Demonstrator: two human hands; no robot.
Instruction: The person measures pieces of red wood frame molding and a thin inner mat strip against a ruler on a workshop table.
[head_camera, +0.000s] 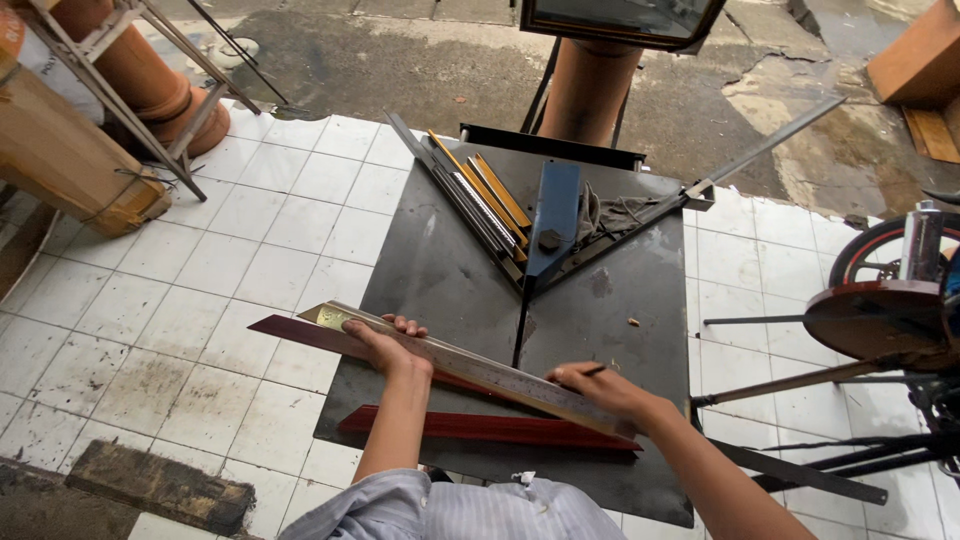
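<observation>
On a black metal work table (440, 270) lies a long metal ruler (470, 365), set aslant over a dark red frame moulding (300, 335). My left hand (385, 345) presses down on the ruler near its left end. At the ruler's right part, my right hand (600, 385) holds a thin pencil (590, 371) with the tip against the ruler's edge. A second dark red moulding (480, 428) lies nearer to me, partly under my forearms.
A V-shaped fence with a blue blade guard (553, 220) stands at the table's back, with yellow and grey strips (480, 195) beside it. Cardboard tubes (70, 150) lie at the left on white floor tiles. A red round stand (880, 315) is at the right.
</observation>
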